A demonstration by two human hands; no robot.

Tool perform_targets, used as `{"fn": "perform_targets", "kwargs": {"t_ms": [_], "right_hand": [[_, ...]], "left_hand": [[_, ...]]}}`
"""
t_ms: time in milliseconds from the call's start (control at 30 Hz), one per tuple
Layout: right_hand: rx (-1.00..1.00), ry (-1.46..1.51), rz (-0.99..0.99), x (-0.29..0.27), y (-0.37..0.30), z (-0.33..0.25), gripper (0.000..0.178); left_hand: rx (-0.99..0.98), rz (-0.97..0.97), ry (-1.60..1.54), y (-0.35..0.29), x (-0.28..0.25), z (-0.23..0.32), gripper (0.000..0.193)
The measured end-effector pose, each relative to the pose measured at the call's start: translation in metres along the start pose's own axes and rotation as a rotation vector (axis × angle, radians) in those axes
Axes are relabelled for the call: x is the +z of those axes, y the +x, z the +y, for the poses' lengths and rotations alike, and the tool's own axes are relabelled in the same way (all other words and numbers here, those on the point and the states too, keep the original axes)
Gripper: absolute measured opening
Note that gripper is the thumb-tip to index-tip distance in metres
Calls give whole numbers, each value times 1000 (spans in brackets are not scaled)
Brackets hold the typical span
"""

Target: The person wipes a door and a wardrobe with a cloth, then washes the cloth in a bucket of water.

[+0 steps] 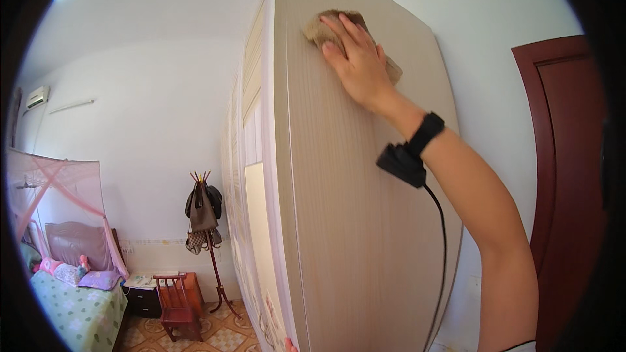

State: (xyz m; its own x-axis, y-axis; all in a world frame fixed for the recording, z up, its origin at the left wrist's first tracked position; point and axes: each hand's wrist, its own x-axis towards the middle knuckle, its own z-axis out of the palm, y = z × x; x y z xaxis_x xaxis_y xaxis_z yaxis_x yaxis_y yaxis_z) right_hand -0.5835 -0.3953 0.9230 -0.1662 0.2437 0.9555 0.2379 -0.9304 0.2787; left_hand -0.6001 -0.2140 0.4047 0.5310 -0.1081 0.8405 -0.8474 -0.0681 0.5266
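High on the pale wood-grain side panel of a tall wardrobe (365, 189), my right hand (358, 65) presses a brown cloth (319, 31) flat against the surface. The fingers are spread over the cloth, which bunches out around them on both sides. My right arm reaches up from the lower right, with a black strap and device (405, 161) on the wrist. Only a bit of my left hand (290, 345) shows at the bottom edge, by the wardrobe's front corner; its fingers are mostly cut off.
A thin black cable (445, 248) hangs from the wrist device along the panel. On the right is a dark red door (567, 156). Farther left stand a coat rack (214, 261) with bags, a red wooden chair (177, 309), a dark bedside cabinet (142, 301) and a bed (75, 306).
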Motion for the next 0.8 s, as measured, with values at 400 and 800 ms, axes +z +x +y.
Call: {"fn": "perform_targets", "kwargs": {"t_ms": [400, 800], "right_hand": [[-241, 124, -91, 12, 132, 51, 61], [527, 297, -171, -47, 57, 294, 87]], "left_hand": [[-357, 33, -349, -14, 9, -12, 96], [-387, 2, -83, -23, -11, 0, 100]]}}
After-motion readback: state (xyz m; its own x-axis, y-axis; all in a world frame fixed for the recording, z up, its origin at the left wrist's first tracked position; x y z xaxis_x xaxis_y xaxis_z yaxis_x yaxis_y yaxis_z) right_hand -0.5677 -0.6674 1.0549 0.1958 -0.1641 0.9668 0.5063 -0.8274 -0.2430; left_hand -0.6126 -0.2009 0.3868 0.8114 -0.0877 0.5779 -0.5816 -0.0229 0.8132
